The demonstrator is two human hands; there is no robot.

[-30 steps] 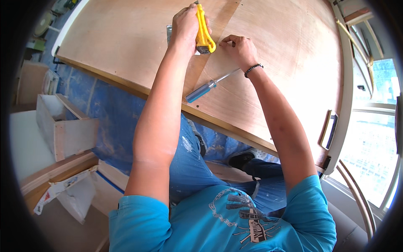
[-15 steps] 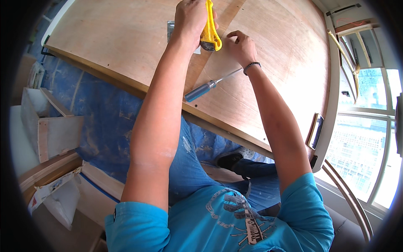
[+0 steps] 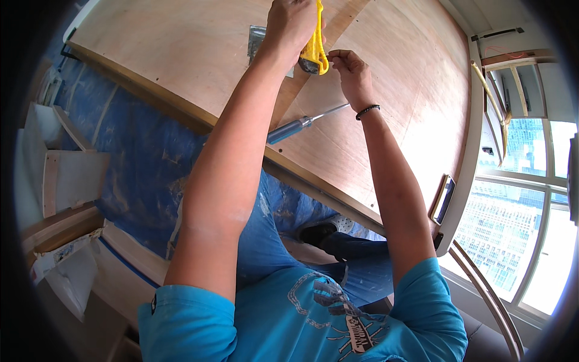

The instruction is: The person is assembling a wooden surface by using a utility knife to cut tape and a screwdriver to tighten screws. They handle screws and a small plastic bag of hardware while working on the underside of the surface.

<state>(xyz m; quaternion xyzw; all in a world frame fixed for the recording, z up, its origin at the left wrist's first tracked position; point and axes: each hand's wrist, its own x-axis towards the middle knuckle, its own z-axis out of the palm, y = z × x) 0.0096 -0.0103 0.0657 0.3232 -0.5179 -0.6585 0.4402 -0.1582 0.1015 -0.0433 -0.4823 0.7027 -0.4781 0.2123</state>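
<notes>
My left hand (image 3: 294, 25) is wrapped round a yellow utility knife (image 3: 315, 48) near the top of the view. The dark end of the knife points down toward me, over the plywood panel (image 3: 181, 54). Just right of it, my right hand (image 3: 353, 69) is closed in a pinch, its fingertips close to the knife's edge; whatever they hold, if anything, is too small to make out. A screwdriver (image 3: 289, 130) with a clear blue handle lies on the panel below both hands. Partly behind my left wrist is a flat grey packet (image 3: 256, 40).
A dark-screened phone-like object (image 3: 443, 198) lies at the panel's right edge. Blue sheeting (image 3: 151, 175) covers the floor on the left, with a wooden box frame (image 3: 75, 175) on it. A window (image 3: 506, 217) is at right. My legs (image 3: 259, 241) are below the panel's near edge.
The view has shifted slightly. My right hand's fingertips have drawn together and come nearer the knife's lower end. My left hand still grips the knife; the screwdriver stays on the panel.
</notes>
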